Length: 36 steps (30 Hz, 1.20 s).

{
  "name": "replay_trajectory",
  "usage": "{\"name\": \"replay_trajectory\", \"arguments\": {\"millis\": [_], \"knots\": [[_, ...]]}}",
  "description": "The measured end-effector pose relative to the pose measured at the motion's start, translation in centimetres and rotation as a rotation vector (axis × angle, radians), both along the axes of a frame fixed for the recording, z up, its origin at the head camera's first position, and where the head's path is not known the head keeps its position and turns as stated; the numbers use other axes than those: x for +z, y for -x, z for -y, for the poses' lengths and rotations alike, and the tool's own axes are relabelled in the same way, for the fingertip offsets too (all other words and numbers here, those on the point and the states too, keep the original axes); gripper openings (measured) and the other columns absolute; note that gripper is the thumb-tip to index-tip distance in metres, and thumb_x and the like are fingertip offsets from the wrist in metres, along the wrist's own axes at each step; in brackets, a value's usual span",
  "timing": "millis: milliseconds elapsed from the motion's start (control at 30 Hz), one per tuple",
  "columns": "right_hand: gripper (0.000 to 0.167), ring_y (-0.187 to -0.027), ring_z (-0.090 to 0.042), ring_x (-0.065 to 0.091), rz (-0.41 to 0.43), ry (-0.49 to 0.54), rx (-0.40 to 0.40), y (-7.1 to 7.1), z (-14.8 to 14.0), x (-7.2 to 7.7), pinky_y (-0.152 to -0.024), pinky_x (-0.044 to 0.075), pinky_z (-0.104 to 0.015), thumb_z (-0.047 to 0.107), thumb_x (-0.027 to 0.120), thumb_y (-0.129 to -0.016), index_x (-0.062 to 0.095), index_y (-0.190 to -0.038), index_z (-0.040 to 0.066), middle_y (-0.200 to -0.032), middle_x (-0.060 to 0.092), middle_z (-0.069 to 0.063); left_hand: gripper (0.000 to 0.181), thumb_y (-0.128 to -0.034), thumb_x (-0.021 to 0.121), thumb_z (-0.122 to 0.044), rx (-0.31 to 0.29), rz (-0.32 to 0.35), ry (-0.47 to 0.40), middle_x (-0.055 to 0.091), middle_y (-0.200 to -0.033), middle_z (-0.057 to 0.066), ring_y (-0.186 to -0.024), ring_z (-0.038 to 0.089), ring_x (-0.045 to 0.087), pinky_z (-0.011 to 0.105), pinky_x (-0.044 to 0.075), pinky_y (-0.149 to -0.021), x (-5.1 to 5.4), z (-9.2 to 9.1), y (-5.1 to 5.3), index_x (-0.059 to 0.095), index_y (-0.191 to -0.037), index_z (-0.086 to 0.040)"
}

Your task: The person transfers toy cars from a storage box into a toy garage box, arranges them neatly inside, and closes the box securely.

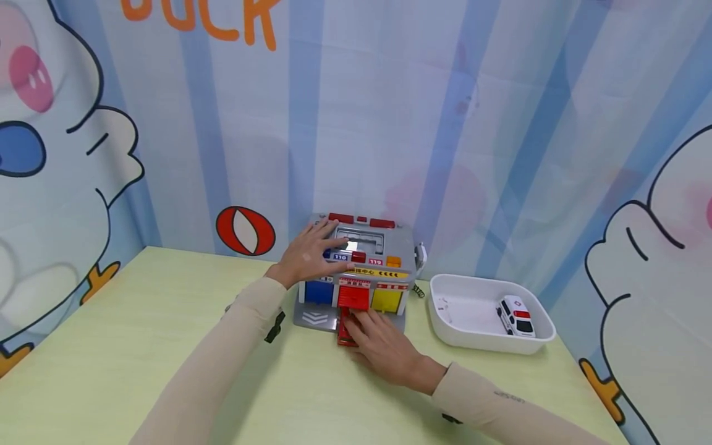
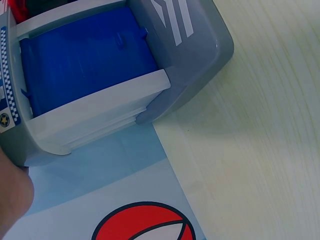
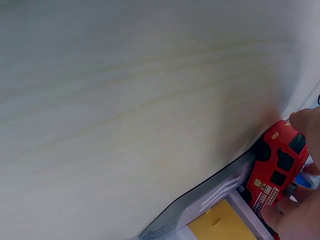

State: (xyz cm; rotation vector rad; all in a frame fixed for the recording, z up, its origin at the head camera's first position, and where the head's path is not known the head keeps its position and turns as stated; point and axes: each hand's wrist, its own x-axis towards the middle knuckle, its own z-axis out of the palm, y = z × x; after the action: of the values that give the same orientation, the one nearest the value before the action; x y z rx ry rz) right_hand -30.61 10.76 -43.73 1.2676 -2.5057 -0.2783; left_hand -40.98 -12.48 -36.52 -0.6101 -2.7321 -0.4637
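A grey toy station (image 1: 364, 270) with blue, red and yellow doors stands at the back of the table. My left hand (image 1: 308, 254) lies with spread fingers on its roof at the left side. At the middle bay, under the raised-looking red door (image 1: 353, 297), my right hand (image 1: 385, 347) grips a red toy car (image 1: 346, 330). In the right wrist view the red car (image 3: 278, 165) sits partly on the grey ramp beside the yellow door (image 3: 220, 223), with fingers round it. The blue door (image 2: 89, 56) is closed in the left wrist view.
A white tray (image 1: 464, 339) with a white toy ambulance (image 1: 516, 316) in it stands right of the station. Behind the table hangs a striped cartoon curtain (image 1: 367, 111). The pale table top (image 1: 289, 383) extends in front.
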Motion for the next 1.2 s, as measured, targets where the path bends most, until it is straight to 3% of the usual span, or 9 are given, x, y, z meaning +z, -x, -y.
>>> {"name": "replay_trajectory", "arguments": {"millis": [200,400,600,867,1067,1200], "knots": [[0.061,-0.143,-0.035,0.038,0.074,-0.017,0.007,-0.39,-0.44,0.27,-0.118,0.036,-0.051,0.041,0.067,-0.093,0.043,-0.148,0.029,-0.162,0.029,-0.014,0.074,-0.0848,0.059,-0.067,0.005,0.006,0.003,0.027,-0.166,0.008,-0.157,0.030,0.014,0.049,0.008,-0.127,-0.06,-0.08,0.01,0.053,-0.146,-0.026],[0.065,-0.150,-0.035,0.031,0.117,-0.044,-0.013,-0.60,-0.60,0.45,-0.121,0.029,-0.050,0.044,0.063,-0.095,0.037,-0.152,0.028,-0.166,0.023,-0.013,0.074,-0.0848,0.058,-0.067,0.008,0.012,0.007,0.026,-0.166,0.008,-0.157,0.030,0.014,0.050,0.007,-0.127,-0.07,-0.04,0.02,0.053,-0.146,-0.026],[0.066,-0.149,-0.034,0.034,0.156,-0.009,-0.020,-0.46,-0.59,0.82,-0.121,0.029,-0.052,0.045,0.063,-0.096,0.038,-0.153,0.024,-0.164,0.030,-0.013,0.074,-0.0845,0.059,-0.067,0.009,0.012,0.004,0.026,-0.166,0.008,-0.157,0.030,0.013,0.050,0.007,-0.127,-0.10,-0.01,0.07,0.053,-0.146,-0.027],[0.074,-0.149,-0.027,0.033,0.042,-0.069,-0.023,-0.29,-0.42,0.80,-0.123,0.029,-0.049,0.051,0.057,-0.097,0.036,-0.155,0.011,-0.163,0.032,-0.010,0.074,-0.0847,0.059,-0.067,0.014,0.013,0.009,0.026,-0.166,0.008,-0.157,0.029,0.014,0.049,0.007,-0.128,0.05,-0.15,0.00,0.053,-0.146,-0.026],[0.070,-0.138,-0.025,0.041,-0.051,-0.083,0.001,-0.30,-0.37,0.46,-0.117,0.036,-0.045,0.049,0.061,-0.096,0.042,-0.152,0.012,-0.153,0.040,-0.008,0.073,-0.0855,0.059,-0.066,0.014,0.000,0.019,0.027,-0.166,0.009,-0.156,0.031,0.015,0.050,0.008,-0.127,0.10,-0.16,-0.06,0.054,-0.146,-0.025],[0.072,-0.142,-0.025,0.038,-0.099,-0.136,-0.018,-0.51,-0.36,0.32,-0.117,0.036,-0.046,0.047,0.062,-0.096,0.038,-0.154,0.012,-0.158,0.037,-0.008,0.073,-0.0851,0.058,-0.066,0.016,0.002,0.020,0.027,-0.166,0.009,-0.156,0.030,0.015,0.050,0.008,-0.127,-0.02,-0.13,-0.05,0.053,-0.146,-0.025]]}}
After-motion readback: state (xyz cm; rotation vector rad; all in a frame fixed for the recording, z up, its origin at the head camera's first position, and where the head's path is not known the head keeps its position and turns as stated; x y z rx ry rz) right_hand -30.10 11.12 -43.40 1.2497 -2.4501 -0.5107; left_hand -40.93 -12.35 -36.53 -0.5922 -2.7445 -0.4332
